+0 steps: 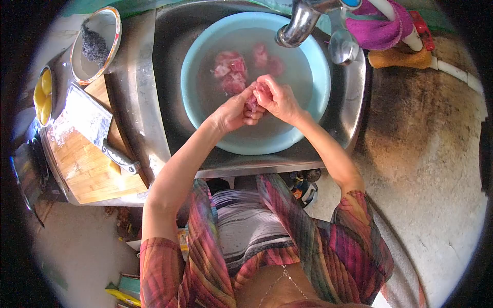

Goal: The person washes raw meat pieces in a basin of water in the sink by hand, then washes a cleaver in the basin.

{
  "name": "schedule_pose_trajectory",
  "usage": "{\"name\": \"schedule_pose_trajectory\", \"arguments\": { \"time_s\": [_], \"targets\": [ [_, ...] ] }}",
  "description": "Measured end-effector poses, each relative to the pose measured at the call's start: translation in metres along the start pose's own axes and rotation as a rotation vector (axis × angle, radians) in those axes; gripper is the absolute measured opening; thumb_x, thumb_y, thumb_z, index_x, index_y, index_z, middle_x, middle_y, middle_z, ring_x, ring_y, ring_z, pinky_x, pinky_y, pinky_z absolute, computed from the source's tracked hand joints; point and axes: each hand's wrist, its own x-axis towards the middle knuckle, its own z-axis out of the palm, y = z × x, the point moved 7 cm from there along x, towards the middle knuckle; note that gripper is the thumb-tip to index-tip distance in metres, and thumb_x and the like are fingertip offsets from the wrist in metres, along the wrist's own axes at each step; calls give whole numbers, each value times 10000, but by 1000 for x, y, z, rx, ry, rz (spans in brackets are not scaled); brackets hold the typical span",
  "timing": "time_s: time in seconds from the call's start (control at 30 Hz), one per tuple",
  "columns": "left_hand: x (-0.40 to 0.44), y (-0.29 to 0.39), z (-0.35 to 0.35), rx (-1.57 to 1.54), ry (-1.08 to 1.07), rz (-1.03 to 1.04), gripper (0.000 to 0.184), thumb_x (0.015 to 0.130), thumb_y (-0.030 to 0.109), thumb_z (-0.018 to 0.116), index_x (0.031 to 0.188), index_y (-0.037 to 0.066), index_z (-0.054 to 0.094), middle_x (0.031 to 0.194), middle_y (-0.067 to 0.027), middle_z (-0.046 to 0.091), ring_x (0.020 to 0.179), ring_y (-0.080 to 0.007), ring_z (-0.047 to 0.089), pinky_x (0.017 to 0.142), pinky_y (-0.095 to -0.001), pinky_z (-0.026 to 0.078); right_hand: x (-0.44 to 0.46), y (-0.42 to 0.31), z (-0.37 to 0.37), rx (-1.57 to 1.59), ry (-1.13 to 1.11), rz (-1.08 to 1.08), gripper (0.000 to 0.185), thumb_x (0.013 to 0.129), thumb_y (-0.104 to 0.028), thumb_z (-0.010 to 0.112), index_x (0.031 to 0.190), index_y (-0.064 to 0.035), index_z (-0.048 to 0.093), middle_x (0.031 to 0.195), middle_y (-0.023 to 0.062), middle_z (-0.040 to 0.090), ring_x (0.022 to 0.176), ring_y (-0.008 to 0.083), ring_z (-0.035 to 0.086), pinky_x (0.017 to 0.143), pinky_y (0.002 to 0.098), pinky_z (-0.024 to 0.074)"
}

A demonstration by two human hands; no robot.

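A light blue basin [192,115] of cloudy water stands in the metal sink. Over it, my left hand [237,111] and my right hand [277,101] are closed together around a piece of raw meat [252,102]. Fingers of both hands press on the meat from either side and hide part of it. Just beyond my hands, a clump of raw meat pieces [230,71] lies in the water. Some more raw meat [262,55] shows dimly below the surface to its right.
Above the basin's far right rim hangs a faucet [298,31]. On the left, a cleaver [95,120] lies on a wooden cutting board [87,172]. Behind it are a bowl [117,43] with a dark scouring pad [94,46] and a dish of yellow items [43,95]. A purple cloth [377,25] hangs at the right.
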Motion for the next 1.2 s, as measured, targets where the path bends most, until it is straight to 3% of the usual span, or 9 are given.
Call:
{"name": "schedule_pose_trajectory", "arguments": {
  "time_s": [0.2,0.5,0.63,0.7,0.77,0.87,0.97,1.1,1.2],
  "targets": [
    [2,-2,-1,19,-59,-69,428,917,567,354,755,185,463,636,59,363,507,-52,269,444,-208,169,-6,7,0,142,-17,72,256,865,-245,592,1008,-65,481,774,100,629,688,228,646,597,323,499],
    [6,11,-13,171,191,176,477,934,502,381,1120,94,541,945,-60,600,807,-187,594,634,-302,480,-12,66,7,419,-121,199,430,778,-147,634,1146,-40,440,927,96,622,834,187,612,760,328,475],
    [10,6,-55,382,511,351,449,899,369,532,1193,30,520,1091,-108,603,955,-216,598,846,-386,461,-14,55,3,-113,-289,526,557,708,-126,649,1202,6,431,1165,179,516,998,260,545,866,332,440],
    [5,9,-55,917,555,378,394,863,294,588,1128,3,568,1072,-134,607,962,-211,592,832,-372,471,-10,18,5,-753,-26,-18,522,667,-159,663,1123,27,492,1051,209,571,925,319,579,811,401,463],
    [-5,11,-52,863,568,454,309,860,247,574,1056,12,614,1015,-135,617,914,-216,597,783,-378,476,-1,17,1,-552,-164,18,561,654,-144,652,1168,-1,478,939,206,607,861,359,598,801,448,454],
    [-18,-13,-71,99,558,81,269,866,227,548,1048,39,609,941,-108,618,816,-217,590,728,-379,465,22,30,-6,-138,-176,285,502,725,-299,643,1153,-65,520,1004,164,621,858,356,601,826,431,454],
    [-28,-1,-62,-197,507,271,240,875,246,520,1018,69,595,888,-80,609,755,-214,562,694,-381,454,47,16,6,-292,78,325,449,758,-351,636,1095,-66,554,998,150,629,861,308,615,801,389,474],
    [-35,34,-72,-226,571,632,309,912,297,450,1078,54,542,1016,-84,599,875,-216,571,746,-397,475,72,26,46,-435,-88,213,473,728,-364,694,1045,-45,547,911,147,633,881,312,612,796,379,482],
    [-22,31,-83,-241,487,531,354,931,351,434,1134,77,528,1054,-89,596,935,-220,574,806,-451,477,64,36,56,522,-163,364,627,660,-218,790,1161,-31,462,1001,72,613,963,193,580,866,326,454]
  ]
}}
